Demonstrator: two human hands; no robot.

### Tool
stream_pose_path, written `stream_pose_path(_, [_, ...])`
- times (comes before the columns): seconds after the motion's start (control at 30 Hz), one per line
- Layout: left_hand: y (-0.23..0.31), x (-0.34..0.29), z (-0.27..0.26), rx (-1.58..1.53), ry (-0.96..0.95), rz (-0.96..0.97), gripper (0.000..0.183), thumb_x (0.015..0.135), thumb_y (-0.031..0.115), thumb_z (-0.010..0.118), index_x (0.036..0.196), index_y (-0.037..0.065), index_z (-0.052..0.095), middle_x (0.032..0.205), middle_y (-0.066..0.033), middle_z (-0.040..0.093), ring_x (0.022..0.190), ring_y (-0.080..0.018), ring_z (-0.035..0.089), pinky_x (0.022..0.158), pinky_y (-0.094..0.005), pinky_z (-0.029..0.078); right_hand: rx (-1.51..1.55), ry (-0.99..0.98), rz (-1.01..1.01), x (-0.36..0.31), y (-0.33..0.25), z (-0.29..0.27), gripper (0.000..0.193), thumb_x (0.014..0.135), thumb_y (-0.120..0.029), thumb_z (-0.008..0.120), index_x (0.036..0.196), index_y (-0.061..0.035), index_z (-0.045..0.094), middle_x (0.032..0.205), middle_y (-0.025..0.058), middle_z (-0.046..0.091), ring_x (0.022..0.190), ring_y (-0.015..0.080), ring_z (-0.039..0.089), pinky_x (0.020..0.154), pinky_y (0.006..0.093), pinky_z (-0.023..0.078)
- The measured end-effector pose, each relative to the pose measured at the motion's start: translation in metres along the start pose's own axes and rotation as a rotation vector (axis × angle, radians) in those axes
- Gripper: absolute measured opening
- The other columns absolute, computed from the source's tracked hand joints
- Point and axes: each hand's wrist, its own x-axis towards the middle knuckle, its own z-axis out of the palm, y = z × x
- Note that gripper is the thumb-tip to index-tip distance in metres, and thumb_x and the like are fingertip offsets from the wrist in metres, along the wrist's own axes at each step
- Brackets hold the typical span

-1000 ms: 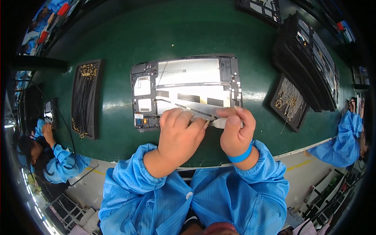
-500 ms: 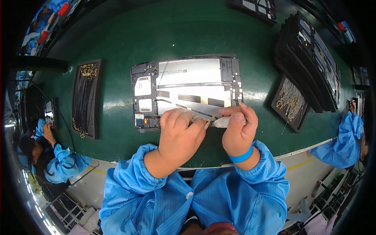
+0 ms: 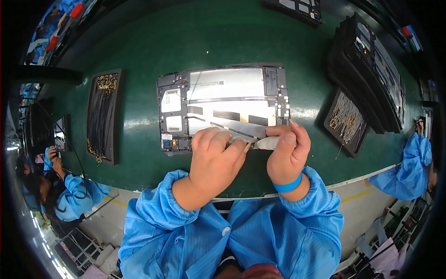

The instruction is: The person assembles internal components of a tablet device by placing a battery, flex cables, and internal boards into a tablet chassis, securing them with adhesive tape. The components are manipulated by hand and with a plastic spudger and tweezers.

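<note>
An opened tablet housing lies before me, with a silver battery, black frame parts and a dark strip running slantwise across it. My left hand rests over its near edge, fingers curled, the thumb and fingertips close together there. Beside it my right hand, with a blue band at the wrist, has its fingers closed at the near right edge. One of its fingers wears a white finger cot pointing left toward the left fingertips. Anything small between the fingers of either hand is hidden.
Left stands a black tray of black cables with gold ends. On the right, a second tray holds pale cables, partly under a stack of black trays topped by another housing. Another housing lies far back. Co-workers sit at both sides.
My right hand has shifted slightly to the right, a little farther from the left fingertips. My left hand keeps nearly the same place on the housing's edge.
</note>
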Motion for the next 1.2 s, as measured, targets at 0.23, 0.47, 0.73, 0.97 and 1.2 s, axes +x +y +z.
stream_pose_path(0.23, [-0.0018,-0.0018,0.0015,-0.015,0.003,0.007,0.017,0.061,0.013,0.065,0.077,0.010,0.060,0.080,-0.0067,0.049,0.082,-0.0260,0.046,0.076,-0.0380,0.034,0.005,0.008,0.039,0.0007,-0.0016,0.0002,0.026,0.086,-0.014,0.042,0.106,-0.0003,0.036,0.077,0.0121,0.058,0.069,0.0160,0.055,0.065,0.0276,0.044])
stream_pose_path(0.47, [-0.0025,-0.0024,-0.0003,-0.046,0.007,0.008,0.016,0.062,0.012,0.065,0.077,0.010,0.060,0.080,-0.0069,0.050,0.084,-0.0268,0.046,0.077,-0.0385,0.034,0.012,0.022,0.054,0.0011,-0.0023,-0.0004,0.025,0.086,-0.015,0.042,0.105,0.0004,0.037,0.077,0.0120,0.058,0.069,0.0159,0.055,0.066,0.0273,0.044])
stream_pose_path(0.73, [-0.0023,-0.0010,-0.0031,-0.050,-0.001,0.024,0.016,0.061,0.013,0.064,0.076,0.010,0.060,0.080,-0.0066,0.050,0.084,-0.0244,0.047,0.078,-0.0371,0.034,0.005,0.027,0.055,0.0023,-0.0031,-0.0009,0.025,0.086,-0.015,0.043,0.104,0.0005,0.037,0.077,0.0125,0.058,0.069,0.0155,0.054,0.066,0.0272,0.043])
stream_pose_path(0.97, [0.0010,0.0044,-0.0062,-0.026,-0.024,0.012,0.014,0.061,0.013,0.064,0.074,0.010,0.060,0.077,-0.0056,0.051,0.081,-0.0233,0.047,0.076,-0.0360,0.034,-0.005,0.021,0.097,0.0009,-0.0010,-0.0013,0.024,0.085,-0.014,0.043,0.104,0.0005,0.039,0.076,0.0118,0.058,0.069,0.0155,0.055,0.066,0.0274,0.043])
stream_pose_path(1.2, [0.0022,0.0046,-0.0056,-0.006,-0.019,0.005,0.012,0.062,0.014,0.063,0.073,0.010,0.060,0.075,-0.0053,0.050,0.079,-0.0224,0.047,0.075,-0.0355,0.034,0.008,0.005,0.046,0.0010,-0.0016,-0.0021,0.025,0.085,-0.014,0.044,0.105,0.0002,0.040,0.077,0.0120,0.059,0.069,0.0166,0.056,0.064,0.0272,0.044])
